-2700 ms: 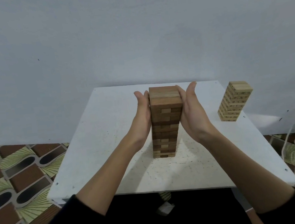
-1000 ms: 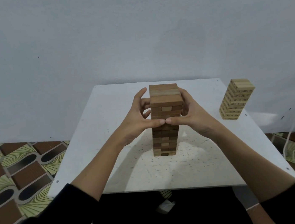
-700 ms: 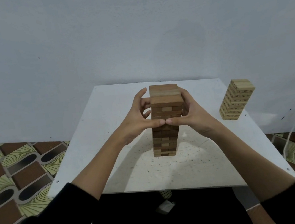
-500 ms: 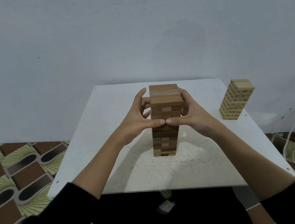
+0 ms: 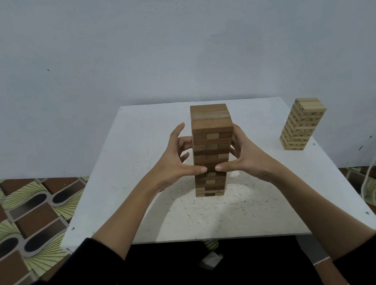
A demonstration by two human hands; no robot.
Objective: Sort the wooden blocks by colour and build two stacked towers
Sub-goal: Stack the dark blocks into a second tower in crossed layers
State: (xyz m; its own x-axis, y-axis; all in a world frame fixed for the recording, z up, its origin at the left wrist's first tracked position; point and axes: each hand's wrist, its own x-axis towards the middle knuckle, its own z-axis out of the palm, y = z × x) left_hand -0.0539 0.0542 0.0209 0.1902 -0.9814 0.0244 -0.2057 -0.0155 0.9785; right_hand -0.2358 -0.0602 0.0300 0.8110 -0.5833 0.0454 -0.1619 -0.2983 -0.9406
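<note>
Frame centre: left hand (image 5: 172, 160) and right hand (image 5: 246, 156), fingers curled, clasp the dark-brown block tower (image 5: 211, 149). Pale tower (image 5: 302, 123) stands upper right on the table (image 5: 115, 175).

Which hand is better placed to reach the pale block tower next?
Right. The right hand is nearer the pale tower at the table's far right; the left hand would have to cross the dark tower.
</note>
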